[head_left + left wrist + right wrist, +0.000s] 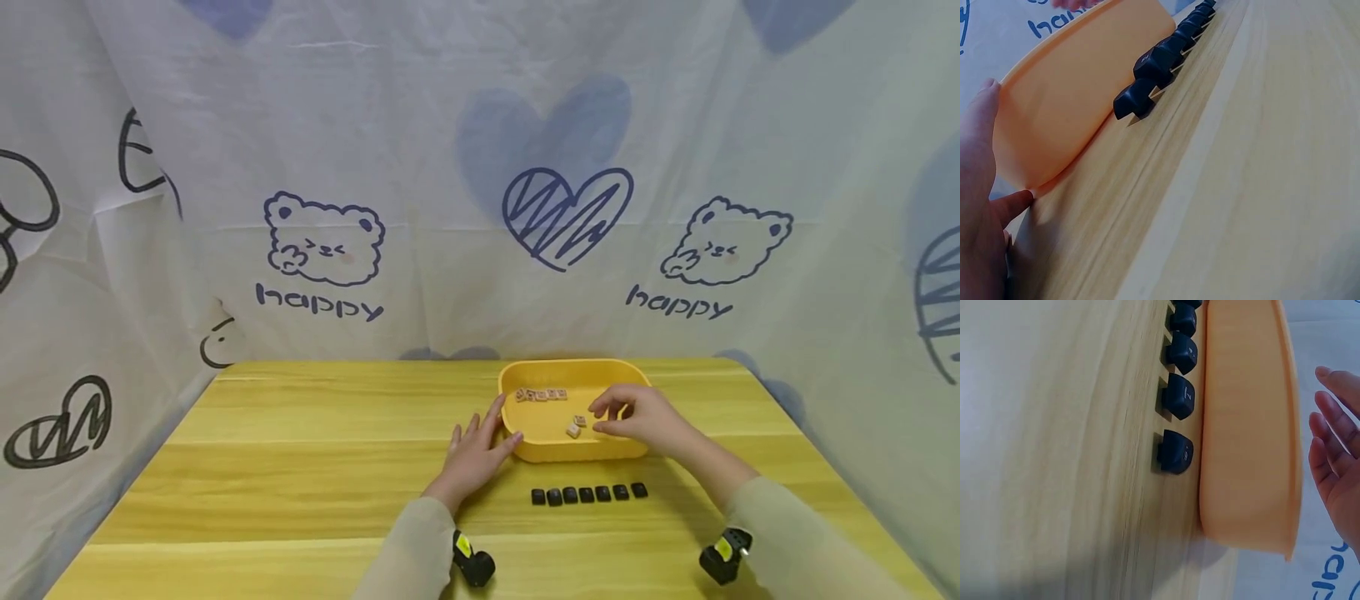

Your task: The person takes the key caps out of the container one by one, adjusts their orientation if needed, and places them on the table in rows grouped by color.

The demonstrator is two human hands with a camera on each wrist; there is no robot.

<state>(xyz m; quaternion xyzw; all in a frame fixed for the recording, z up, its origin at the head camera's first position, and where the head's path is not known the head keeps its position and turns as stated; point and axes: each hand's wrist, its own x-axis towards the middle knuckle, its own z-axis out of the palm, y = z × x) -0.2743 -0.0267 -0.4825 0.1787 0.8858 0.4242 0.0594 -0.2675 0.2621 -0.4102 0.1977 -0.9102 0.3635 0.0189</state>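
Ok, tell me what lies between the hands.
In the head view, two small tiles in the yellow tray lie between the left hand and right hand.

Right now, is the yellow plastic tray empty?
Not empty: the head view shows small beige blocks inside the yellow plastic tray, some in a row, two nearer the right hand.

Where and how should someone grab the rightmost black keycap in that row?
Probably from above, pinching the near and far sides of the rightmost keycap: both look free, with a gap before the yellow tray, while the next keycap stands close on its left.
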